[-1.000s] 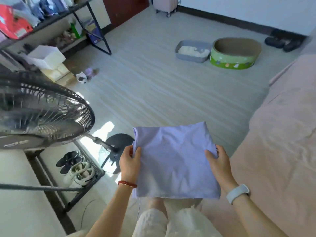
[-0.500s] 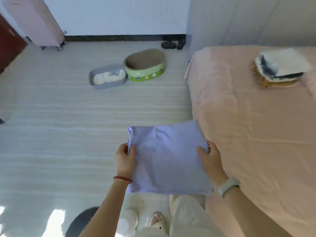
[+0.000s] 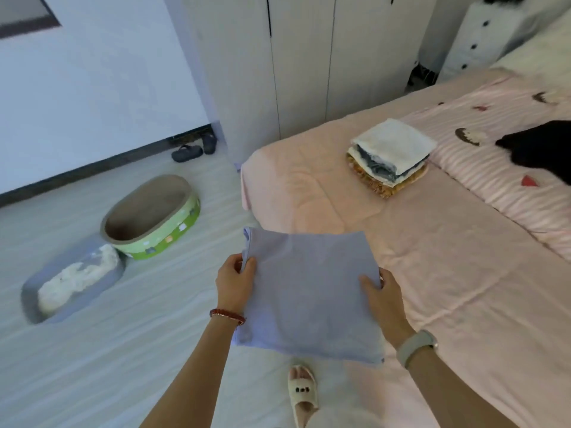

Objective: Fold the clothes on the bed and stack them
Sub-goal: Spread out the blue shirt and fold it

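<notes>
A folded lavender garment (image 3: 309,291) is held flat in the air at the near corner of the pink bed (image 3: 448,257). My left hand (image 3: 234,282) grips its left edge, thumb on top. Its right edge is gripped by my right hand (image 3: 381,299). Farther along the bed stands a stack of folded clothes (image 3: 391,156), a white piece on top, grey and straw-coloured ones below. A black garment (image 3: 543,149) lies unfolded at the right edge of the view.
On the floor to the left are a green oval bed (image 3: 151,217) and a grey tray (image 3: 74,279). Dark sandals (image 3: 194,148) sit by the white wardrobe (image 3: 296,57). My slippered foot (image 3: 302,393) stands beside the bed.
The view has swung right from the fan and floor toward the bed. The stack and black garment came into sight. Both hands keep the same hold on the lavender garment.
</notes>
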Demonstrator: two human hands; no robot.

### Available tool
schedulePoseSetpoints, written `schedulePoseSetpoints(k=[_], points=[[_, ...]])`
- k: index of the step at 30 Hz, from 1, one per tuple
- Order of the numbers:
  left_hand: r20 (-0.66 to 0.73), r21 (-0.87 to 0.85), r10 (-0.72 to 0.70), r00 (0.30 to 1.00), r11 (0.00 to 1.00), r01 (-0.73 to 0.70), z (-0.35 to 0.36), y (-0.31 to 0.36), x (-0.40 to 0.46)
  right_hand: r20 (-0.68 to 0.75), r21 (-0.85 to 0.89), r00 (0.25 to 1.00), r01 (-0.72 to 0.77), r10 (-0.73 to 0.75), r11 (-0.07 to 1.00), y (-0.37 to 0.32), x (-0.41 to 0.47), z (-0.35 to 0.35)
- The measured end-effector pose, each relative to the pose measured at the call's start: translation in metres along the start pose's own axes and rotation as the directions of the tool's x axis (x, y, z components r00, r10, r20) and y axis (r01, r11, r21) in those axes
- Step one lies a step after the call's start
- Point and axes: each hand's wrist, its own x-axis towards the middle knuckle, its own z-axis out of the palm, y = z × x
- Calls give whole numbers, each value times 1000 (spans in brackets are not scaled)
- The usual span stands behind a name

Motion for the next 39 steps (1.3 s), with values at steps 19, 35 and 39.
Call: schedulePoseSetpoints(k=[19, 35, 39], points=[[694, -47, 263, 670, 946, -322, 276, 226, 413, -599, 315, 749, -103, 282, 944, -131, 319, 21], [732, -156, 297, 613, 949, -274, 518, 296, 534, -743, 272, 618, -72, 257, 960, -139, 533, -60], [729, -12, 178, 661, 969, -248, 553, 262, 549, -694, 326, 623, -175, 361, 929, -99, 564, -58]])
